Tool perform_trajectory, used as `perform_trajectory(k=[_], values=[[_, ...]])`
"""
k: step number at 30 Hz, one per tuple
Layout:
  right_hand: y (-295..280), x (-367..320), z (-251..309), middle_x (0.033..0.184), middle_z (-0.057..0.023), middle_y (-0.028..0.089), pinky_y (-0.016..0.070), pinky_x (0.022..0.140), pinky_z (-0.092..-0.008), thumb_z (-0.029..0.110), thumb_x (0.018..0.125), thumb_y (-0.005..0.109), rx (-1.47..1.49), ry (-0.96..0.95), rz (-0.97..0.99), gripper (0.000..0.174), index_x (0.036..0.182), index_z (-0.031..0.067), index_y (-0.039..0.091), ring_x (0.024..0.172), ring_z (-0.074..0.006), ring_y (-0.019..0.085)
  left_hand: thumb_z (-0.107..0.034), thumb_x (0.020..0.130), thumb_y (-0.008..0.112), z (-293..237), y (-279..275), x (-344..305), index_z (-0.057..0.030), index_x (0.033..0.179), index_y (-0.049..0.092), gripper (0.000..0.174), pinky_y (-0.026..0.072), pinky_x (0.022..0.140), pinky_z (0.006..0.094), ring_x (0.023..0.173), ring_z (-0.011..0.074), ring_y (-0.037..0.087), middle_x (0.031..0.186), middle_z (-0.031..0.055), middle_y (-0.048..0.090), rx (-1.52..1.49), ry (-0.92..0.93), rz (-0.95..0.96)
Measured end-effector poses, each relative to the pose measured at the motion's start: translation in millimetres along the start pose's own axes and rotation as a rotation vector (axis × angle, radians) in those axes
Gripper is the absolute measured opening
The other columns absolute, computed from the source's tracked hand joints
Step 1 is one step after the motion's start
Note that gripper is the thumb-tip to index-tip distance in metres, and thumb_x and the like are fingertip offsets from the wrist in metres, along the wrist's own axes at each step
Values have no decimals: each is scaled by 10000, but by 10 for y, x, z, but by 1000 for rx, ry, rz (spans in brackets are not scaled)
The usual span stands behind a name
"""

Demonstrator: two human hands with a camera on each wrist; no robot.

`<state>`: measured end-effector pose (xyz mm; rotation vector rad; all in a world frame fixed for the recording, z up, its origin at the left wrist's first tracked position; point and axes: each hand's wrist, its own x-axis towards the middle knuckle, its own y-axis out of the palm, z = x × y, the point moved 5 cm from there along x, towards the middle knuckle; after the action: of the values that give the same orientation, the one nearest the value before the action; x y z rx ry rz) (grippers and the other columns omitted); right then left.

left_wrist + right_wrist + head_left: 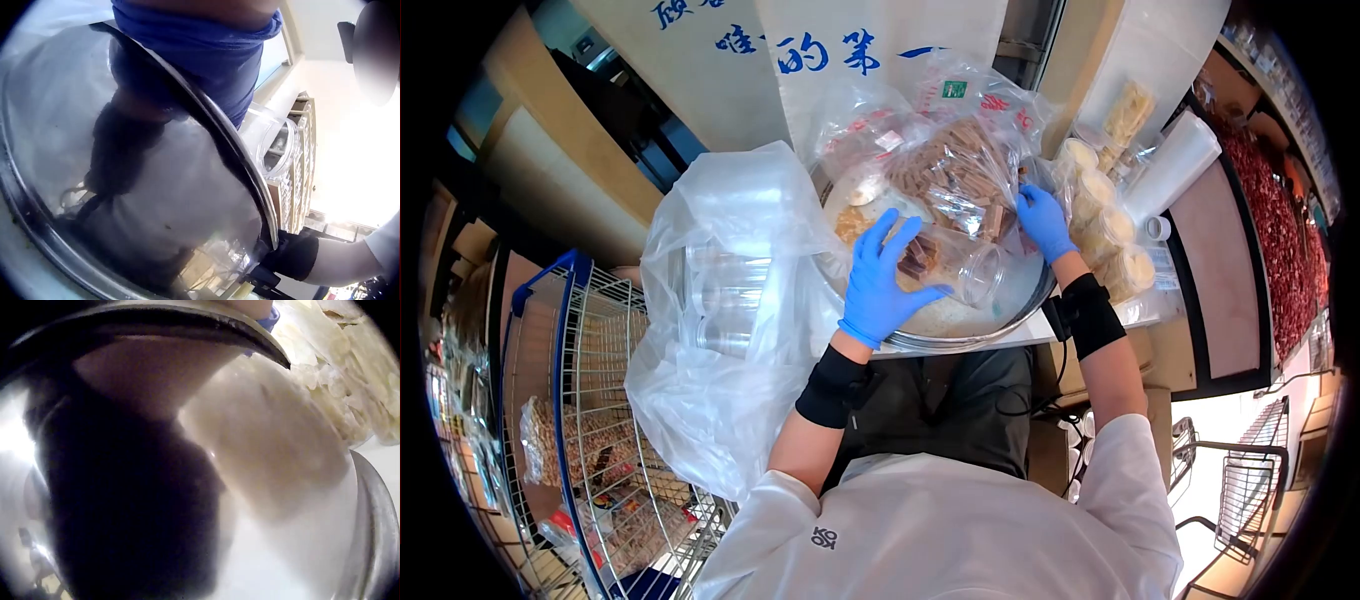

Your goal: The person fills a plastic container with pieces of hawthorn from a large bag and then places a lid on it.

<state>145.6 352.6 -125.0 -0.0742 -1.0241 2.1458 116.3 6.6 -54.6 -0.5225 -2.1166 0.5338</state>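
Note:
In the head view, my blue-gloved left hand (878,285) grips a clear jar (980,274) lying on its side, mouth toward the right. Dark brown pieces (918,257) show near its base. The jar is over a round metal tray (970,337); its mouth also appears beyond the tray rim in the left wrist view. On the tray, a clear plastic bag (990,100) holds many brown stick-like pieces (950,165). My gloved right hand (1047,224) pinches the bag's right side, its fingertips partly hidden. Shiny metal fills most of both wrist views.
Jars of pale dried slices (1125,270) stand right of the tray, beside a roll of clear plastic (1175,165). To the left, a large translucent bag (745,200) contains clear jars. A shopping cart (570,360) stands further left.

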Motion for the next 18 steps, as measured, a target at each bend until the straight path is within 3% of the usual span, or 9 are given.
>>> perform_trajectory(k=[3, 6, 12, 15, 18], values=[[12, 1, -49, 1013, -180, 698, 517, 852, -353, 218, 868, 634, 159, -65, -10, 310, 1089, 4, 671, 946, -277, 681, -362, 588, 906, 7, -46, -18, -157, 1370, 504, 904, 371, 1065, 461, 1282, 363, 436, 1426, 163, 443, -43, 8, -57], [10, -14, -34, 1010, -163, 690, 518, 831, -350, 183, 879, 624, 196, -154, -72, 299, 1125, 15, 648, 920, -262, 673, -359, 586, 908, -29, -4, -2, -155, 1372, 503, 908, 367, 1071, 457, 1286, 361, 435, 1428, 162, 443, 13, 57, 2], [-97, -109, 167, 948, -119, 668, 510, 761, -308, 139, 893, 619, 205, -177, -184, 282, 1151, 27, 622, 804, -178, 627, -349, 584, 910, 52, 22, 29, -138, 1374, 499, 915, 367, 1076, 443, 1298, 336, 436, 1409, 154, 465, -39, -47, 28], [-158, -132, 227, 985, -101, 663, 506, 747, -288, 133, 901, 621, 220, -94, -138, 250, 1126, 24, 627, 801, -140, 615, -347, 581, 911, 116, 39, 20, -135, 1377, 496, 922, 373, 1074, 436, 1296, 328, 443, 1396, 148, 477, -30, -97, 5], [-88, -29, 71, 1008, -77, 658, 504, 748, -281, 111, 904, 631, 335, -132, -140, 211, 1097, 25, 633, 810, -128, 611, -342, 581, 912, 124, 53, 38, -135, 1379, 495, 924, 380, 1069, 435, 1293, 329, 448, 1389, 144, 483, -51, -77, 16]])
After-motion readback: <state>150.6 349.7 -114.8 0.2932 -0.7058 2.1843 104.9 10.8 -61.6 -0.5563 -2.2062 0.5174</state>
